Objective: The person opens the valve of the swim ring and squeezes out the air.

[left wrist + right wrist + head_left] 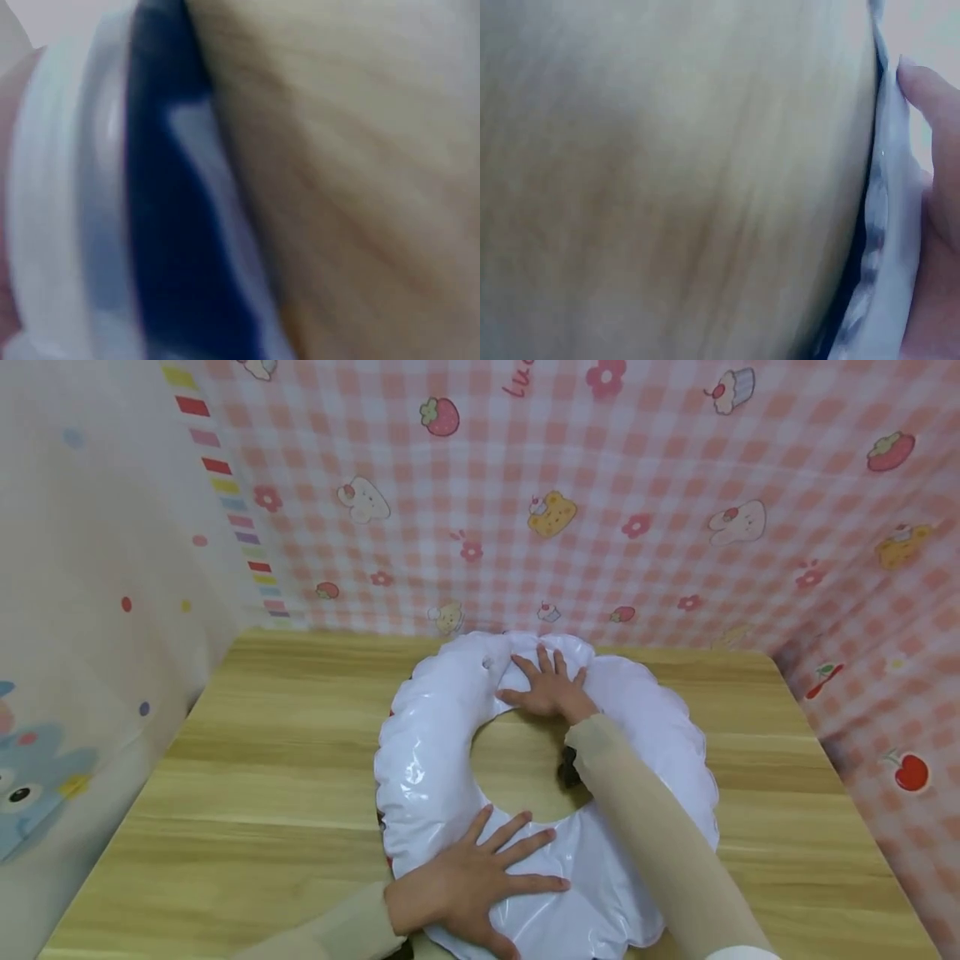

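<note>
A partly inflated white swim ring (427,752) lies flat on the wooden table. Fingers spread, my left hand (480,881) presses on its near part, where the vinyl looks slack and creased. My right hand (551,685) reaches across the ring and presses on its far part, also with spread fingers. A small valve (486,663) shows on the ring's far left. In the left wrist view the ring's dark blue underside (176,225) rests against the wood. The right wrist view has the ring's white edge (892,225) beside my right thumb (930,97).
The wooden table (285,777) extends on both sides of the ring. A pink checked cloth (495,518) hangs behind it and along the right. At the left hangs a white printed cloth (112,527).
</note>
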Demonstrator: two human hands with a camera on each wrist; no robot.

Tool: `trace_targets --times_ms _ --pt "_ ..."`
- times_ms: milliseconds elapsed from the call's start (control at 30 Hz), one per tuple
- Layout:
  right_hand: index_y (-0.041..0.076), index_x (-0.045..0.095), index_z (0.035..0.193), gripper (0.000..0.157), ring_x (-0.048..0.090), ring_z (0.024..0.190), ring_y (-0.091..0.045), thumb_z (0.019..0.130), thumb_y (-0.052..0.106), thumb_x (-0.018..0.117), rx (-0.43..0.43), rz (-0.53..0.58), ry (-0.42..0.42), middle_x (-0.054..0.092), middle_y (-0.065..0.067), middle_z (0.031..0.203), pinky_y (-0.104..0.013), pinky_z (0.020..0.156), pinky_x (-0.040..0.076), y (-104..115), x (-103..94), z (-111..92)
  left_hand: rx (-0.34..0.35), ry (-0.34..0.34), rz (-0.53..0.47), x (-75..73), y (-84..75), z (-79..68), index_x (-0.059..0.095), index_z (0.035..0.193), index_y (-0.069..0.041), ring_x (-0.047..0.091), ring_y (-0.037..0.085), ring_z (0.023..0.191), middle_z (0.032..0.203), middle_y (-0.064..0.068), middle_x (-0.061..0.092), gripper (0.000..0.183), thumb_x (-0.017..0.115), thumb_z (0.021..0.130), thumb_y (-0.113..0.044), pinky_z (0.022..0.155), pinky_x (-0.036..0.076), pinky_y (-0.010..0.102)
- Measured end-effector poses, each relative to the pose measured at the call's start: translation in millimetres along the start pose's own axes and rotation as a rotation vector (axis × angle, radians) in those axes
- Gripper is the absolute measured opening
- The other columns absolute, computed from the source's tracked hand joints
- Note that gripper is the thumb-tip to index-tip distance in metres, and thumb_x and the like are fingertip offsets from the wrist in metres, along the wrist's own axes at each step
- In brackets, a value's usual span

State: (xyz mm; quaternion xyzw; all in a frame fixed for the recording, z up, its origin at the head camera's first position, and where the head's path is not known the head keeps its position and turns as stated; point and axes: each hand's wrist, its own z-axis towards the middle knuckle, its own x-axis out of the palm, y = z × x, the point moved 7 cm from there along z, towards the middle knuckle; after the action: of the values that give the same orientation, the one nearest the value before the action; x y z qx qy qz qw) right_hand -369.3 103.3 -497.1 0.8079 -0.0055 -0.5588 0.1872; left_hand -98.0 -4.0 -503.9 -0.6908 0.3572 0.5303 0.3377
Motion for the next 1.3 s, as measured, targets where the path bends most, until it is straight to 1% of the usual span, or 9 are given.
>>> trace_targets --times_ms 100,200,367,467,567,667,933,1200,1300 --pt "0.033 0.017 0.166 0.086 -0.008 0.160 -0.042 0.096 0.074 0.045 -0.018 0.014 0.011 -0.010 -0.012 0.174 -0.079 0.118 -0.002 0.5 -5.2 -0.5 -0.005 0.000 -0.015 -2.5 1.0 1.2 0.015 0.159 -0.056 0.005 0.032 0.162 0.175 -0.005 0.004 0.095 0.056 0.079 -0.087 0.121 0.022 0.068" --pt "0.024 0.021 0.165 0.083 -0.006 0.159 -0.044 0.099 0.066 0.049 -0.050 0.038 0.032 -0.009 -0.017 0.173 -0.076 0.121 0.001 2.1 -10.9 -2.2 -0.015 -0.011 -0.057 -7.5 1.2 2.1 0.024 0.158 -0.055 0.010 0.032 0.161 0.174 -0.005 0.010 0.086 0.055 0.083 -0.084 0.120 0.025 0.069" --pt "0.008 0.028 0.162 0.080 -0.003 0.159 -0.046 0.102 0.054 0.053 -0.108 0.057 0.039 -0.004 -0.026 0.171 -0.063 0.128 0.007 4.4 -22.1 -8.8 -0.033 -0.093 -0.091 -23.8 6.7 4.1 0.050 0.151 -0.040 0.025 0.032 0.157 0.168 0.005 0.030 0.067 0.057 0.092 -0.072 0.117 0.036 0.064" --pt "0.007 0.030 0.161 0.080 -0.001 0.159 -0.045 0.101 0.053 0.056 -0.112 0.056 0.030 -0.003 -0.025 0.172 -0.060 0.129 0.009 3.3 -28.7 -16.0 -0.032 -0.140 -0.112 -36.8 15.4 6.2 0.055 0.147 -0.031 0.029 0.033 0.156 0.163 0.011 0.038 0.063 0.061 0.094 -0.065 0.120 0.037 0.055" --pt "0.007 0.031 0.161 0.080 0.000 0.159 -0.045 0.100 0.050 0.058 -0.119 0.057 0.033 -0.004 -0.025 0.171 -0.061 0.128 0.010 2.0 -33.9 -24.8 -0.042 -0.163 -0.187 -50.1 27.4 3.9 0.055 0.148 -0.026 0.027 0.035 0.156 0.163 0.013 0.039 0.063 0.063 0.096 -0.059 0.125 0.031 0.050" --pt "0.007 0.030 0.161 0.080 -0.001 0.159 -0.044 0.100 0.049 0.060 -0.129 0.076 0.033 -0.004 -0.024 0.172 -0.062 0.128 0.011 0.9 -40.8 -34.2 -0.087 -0.191 -0.268 -63.4 43.5 -3.8 0.051 0.151 -0.023 0.023 0.037 0.158 0.165 0.015 0.036 0.066 0.066 0.096 -0.054 0.127 0.026 0.052" --pt "0.013 0.023 0.164 0.086 0.000 0.160 -0.042 0.098 0.049 0.063 -0.166 0.121 -0.004 -0.004 -0.022 0.172 -0.064 0.126 0.015 -1.1 -65.0 -58.7 -0.197 -0.386 -0.288 -96.1 89.9 -30.0 0.040 0.157 -0.017 0.021 0.039 0.158 0.165 0.017 0.035 0.078 0.072 0.094 -0.048 0.127 0.024 0.055" --pt "0.014 0.023 0.165 0.086 0.003 0.160 -0.043 0.098 0.047 0.065 -0.247 0.138 -0.077 -0.002 -0.021 0.173 -0.065 0.125 0.016 -6.2 -82.0 -89.2 -0.286 -0.514 -0.306 -110.0 127.6 -48.5 0.032 0.162 -0.018 0.017 0.041 0.158 0.167 0.015 0.030 0.085 0.074 0.093 -0.046 0.126 0.020 0.061" --pt "0.018 0.017 0.166 0.090 0.004 0.160 -0.041 0.097 0.051 0.065 -0.238 0.138 -0.101 0.000 -0.019 0.173 -0.065 0.125 0.017 -11.5 -86.0 -101.4 -0.301 -0.542 -0.318 -110.1 138.9 -52.0 0.034 0.161 -0.016 0.017 0.043 0.158 0.167 0.017 0.030 0.084 0.074 0.093 -0.044 0.126 0.019 0.063"
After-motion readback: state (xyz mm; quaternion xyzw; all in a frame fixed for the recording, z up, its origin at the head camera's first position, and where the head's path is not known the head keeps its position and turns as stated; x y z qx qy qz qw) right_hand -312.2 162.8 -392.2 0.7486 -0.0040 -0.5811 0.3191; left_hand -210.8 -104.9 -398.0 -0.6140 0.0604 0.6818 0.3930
